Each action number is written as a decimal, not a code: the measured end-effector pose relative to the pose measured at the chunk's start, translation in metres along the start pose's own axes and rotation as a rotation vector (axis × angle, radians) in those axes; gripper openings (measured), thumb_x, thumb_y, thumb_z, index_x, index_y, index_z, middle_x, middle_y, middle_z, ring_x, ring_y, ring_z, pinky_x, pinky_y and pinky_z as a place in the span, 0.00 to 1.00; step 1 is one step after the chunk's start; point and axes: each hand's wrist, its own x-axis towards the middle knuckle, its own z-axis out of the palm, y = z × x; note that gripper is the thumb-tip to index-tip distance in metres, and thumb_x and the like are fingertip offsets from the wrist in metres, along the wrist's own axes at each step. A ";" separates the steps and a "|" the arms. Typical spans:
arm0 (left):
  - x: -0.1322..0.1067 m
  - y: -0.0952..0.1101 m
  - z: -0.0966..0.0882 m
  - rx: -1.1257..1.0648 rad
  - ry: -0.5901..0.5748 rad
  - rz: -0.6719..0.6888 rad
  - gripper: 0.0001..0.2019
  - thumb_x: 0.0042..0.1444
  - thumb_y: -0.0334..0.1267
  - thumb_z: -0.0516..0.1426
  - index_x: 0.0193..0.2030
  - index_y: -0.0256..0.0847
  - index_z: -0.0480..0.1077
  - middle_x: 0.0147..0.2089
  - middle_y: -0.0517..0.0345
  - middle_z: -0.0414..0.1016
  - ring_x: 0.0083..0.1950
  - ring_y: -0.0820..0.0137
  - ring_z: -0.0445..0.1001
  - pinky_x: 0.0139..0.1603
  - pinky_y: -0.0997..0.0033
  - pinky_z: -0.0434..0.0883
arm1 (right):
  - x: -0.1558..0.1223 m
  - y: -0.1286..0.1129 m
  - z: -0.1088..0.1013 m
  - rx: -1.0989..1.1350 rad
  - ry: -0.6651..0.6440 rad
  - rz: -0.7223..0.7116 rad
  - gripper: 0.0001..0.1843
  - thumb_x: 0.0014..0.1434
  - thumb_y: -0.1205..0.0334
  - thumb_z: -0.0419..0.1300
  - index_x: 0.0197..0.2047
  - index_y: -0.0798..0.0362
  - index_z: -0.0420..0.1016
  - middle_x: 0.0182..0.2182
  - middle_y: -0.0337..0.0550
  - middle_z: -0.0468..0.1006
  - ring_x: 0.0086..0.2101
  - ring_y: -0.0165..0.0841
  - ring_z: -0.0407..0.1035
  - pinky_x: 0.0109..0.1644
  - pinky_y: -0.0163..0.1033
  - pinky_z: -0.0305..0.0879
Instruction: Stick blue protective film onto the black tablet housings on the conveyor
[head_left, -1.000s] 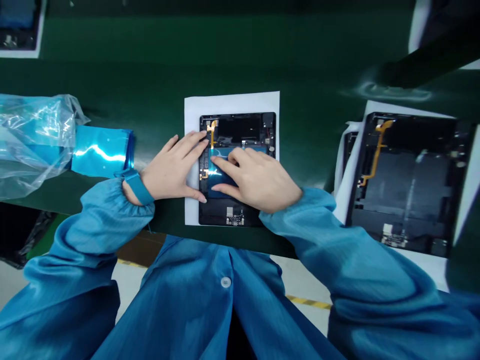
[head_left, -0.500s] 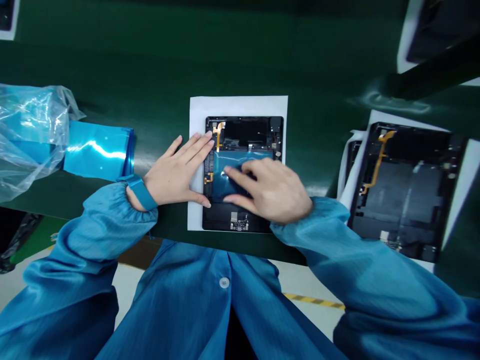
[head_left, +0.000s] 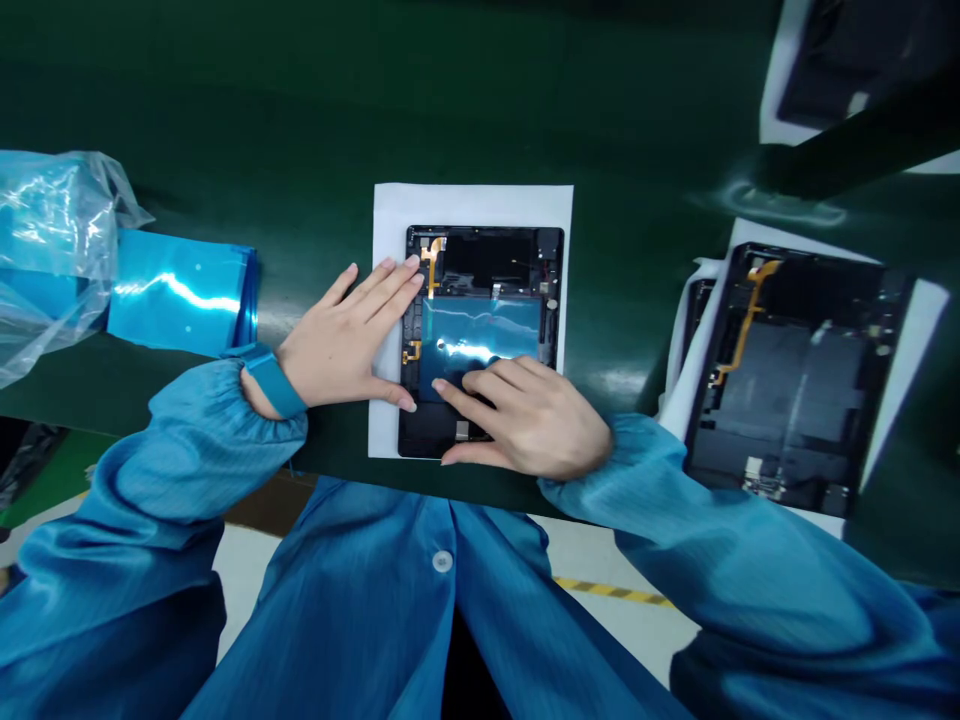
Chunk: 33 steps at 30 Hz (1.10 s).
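Blue film pressed onto an open tablet chassis

The right hand [head_left: 525, 415], fingers flat and holding nothing, has been drawn back to the near edge of the blue film [head_left: 480, 340], so most of it is now uncovered and lying smooth. The tablet chassis [head_left: 484, 335] is steadied on its white sheet [head_left: 390, 220] by the flat left hand [head_left: 341, 340]. Farther left, a film stack [head_left: 180, 290] is seen.

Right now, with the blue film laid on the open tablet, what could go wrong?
The right hand presses only the near edge of the blue film, so its glossy far part may trap bubbles or sit skewed. The left hand steadies the tablet on loose white paper, which could slide.
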 end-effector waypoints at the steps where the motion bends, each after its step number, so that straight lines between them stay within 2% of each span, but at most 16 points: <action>1: 0.000 0.000 0.000 0.001 -0.001 0.000 0.65 0.49 0.80 0.51 0.78 0.31 0.34 0.80 0.36 0.39 0.80 0.42 0.42 0.78 0.42 0.40 | -0.001 0.002 -0.001 0.010 0.018 -0.029 0.36 0.66 0.36 0.54 0.57 0.59 0.78 0.38 0.50 0.79 0.37 0.39 0.66 0.42 0.44 0.61; 4: -0.001 0.000 -0.001 0.007 -0.003 -0.010 0.65 0.49 0.80 0.51 0.78 0.31 0.34 0.79 0.35 0.39 0.80 0.42 0.42 0.78 0.43 0.40 | -0.009 0.015 -0.006 -0.011 0.064 -0.041 0.31 0.67 0.39 0.56 0.56 0.58 0.79 0.38 0.50 0.79 0.38 0.38 0.67 0.41 0.43 0.62; 6: -0.001 -0.001 -0.001 0.009 -0.004 -0.008 0.65 0.48 0.81 0.50 0.78 0.31 0.34 0.79 0.35 0.40 0.80 0.42 0.42 0.78 0.43 0.41 | -0.014 0.029 -0.010 -0.103 0.062 0.103 0.31 0.68 0.41 0.55 0.58 0.60 0.78 0.39 0.53 0.79 0.38 0.40 0.67 0.40 0.43 0.62; 9: -0.001 -0.001 -0.002 0.028 -0.008 -0.007 0.66 0.47 0.82 0.49 0.78 0.31 0.34 0.80 0.36 0.39 0.80 0.43 0.43 0.78 0.43 0.42 | -0.019 0.049 -0.015 -0.224 -0.024 0.355 0.36 0.69 0.39 0.50 0.61 0.62 0.75 0.42 0.57 0.78 0.38 0.43 0.68 0.40 0.46 0.61; 11: -0.001 0.000 -0.003 0.048 -0.013 -0.016 0.66 0.47 0.82 0.49 0.78 0.31 0.34 0.80 0.36 0.39 0.80 0.43 0.43 0.78 0.43 0.42 | -0.022 0.056 -0.015 -0.230 -0.082 0.394 0.39 0.68 0.36 0.48 0.61 0.63 0.74 0.43 0.58 0.78 0.39 0.44 0.68 0.39 0.46 0.61; 14: 0.000 0.001 -0.003 0.067 -0.025 -0.024 0.66 0.48 0.81 0.49 0.78 0.30 0.35 0.80 0.36 0.39 0.80 0.43 0.42 0.78 0.44 0.42 | -0.029 0.051 -0.017 -0.227 -0.090 0.303 0.40 0.67 0.34 0.50 0.60 0.63 0.75 0.41 0.56 0.78 0.37 0.42 0.68 0.37 0.44 0.59; 17: -0.001 0.002 -0.004 0.078 -0.055 -0.039 0.66 0.49 0.80 0.51 0.78 0.29 0.35 0.80 0.35 0.38 0.80 0.44 0.41 0.78 0.44 0.42 | -0.043 0.037 -0.021 -0.216 -0.046 0.152 0.35 0.67 0.37 0.54 0.55 0.63 0.78 0.37 0.54 0.78 0.36 0.39 0.68 0.37 0.43 0.61; 21: 0.001 0.008 -0.020 0.083 -0.133 -0.070 0.64 0.51 0.76 0.56 0.78 0.29 0.36 0.80 0.35 0.38 0.80 0.44 0.41 0.78 0.42 0.47 | -0.060 0.023 -0.026 -0.123 0.022 0.058 0.29 0.67 0.41 0.57 0.52 0.61 0.80 0.37 0.53 0.79 0.36 0.38 0.70 0.37 0.42 0.67; 24: 0.024 0.017 -0.041 0.062 -0.131 -0.097 0.53 0.59 0.63 0.59 0.77 0.29 0.41 0.79 0.33 0.43 0.77 0.45 0.51 0.74 0.45 0.58 | -0.065 0.018 -0.023 -0.037 0.114 0.181 0.23 0.69 0.48 0.58 0.53 0.59 0.78 0.37 0.52 0.79 0.36 0.37 0.72 0.38 0.40 0.71; 27: 0.068 0.027 -0.052 0.075 0.010 -0.235 0.32 0.68 0.46 0.55 0.73 0.31 0.55 0.71 0.36 0.62 0.69 0.47 0.66 0.68 0.47 0.65 | -0.062 0.015 -0.015 0.023 0.189 0.467 0.19 0.69 0.56 0.57 0.58 0.57 0.75 0.41 0.51 0.78 0.37 0.36 0.75 0.37 0.39 0.74; 28: 0.086 0.029 -0.051 0.102 0.060 -0.299 0.27 0.69 0.42 0.54 0.70 0.31 0.59 0.67 0.36 0.67 0.67 0.46 0.68 0.67 0.46 0.65 | -0.060 0.015 -0.011 0.039 0.194 0.560 0.19 0.69 0.56 0.57 0.59 0.55 0.74 0.43 0.51 0.78 0.37 0.36 0.75 0.36 0.40 0.74; 30: 0.117 0.028 -0.046 0.165 0.114 -0.371 0.22 0.68 0.40 0.55 0.64 0.30 0.65 0.63 0.35 0.69 0.65 0.44 0.68 0.65 0.44 0.65 | -0.056 0.014 -0.005 0.067 0.191 0.686 0.20 0.69 0.56 0.56 0.60 0.53 0.73 0.44 0.50 0.78 0.35 0.36 0.75 0.34 0.41 0.74; 33: 0.144 0.018 -0.035 0.251 0.084 -0.305 0.17 0.69 0.39 0.53 0.59 0.29 0.68 0.58 0.35 0.72 0.62 0.45 0.69 0.60 0.48 0.67 | -0.051 0.013 0.000 0.106 0.197 0.769 0.20 0.69 0.56 0.56 0.61 0.52 0.72 0.44 0.50 0.77 0.34 0.36 0.75 0.36 0.42 0.75</action>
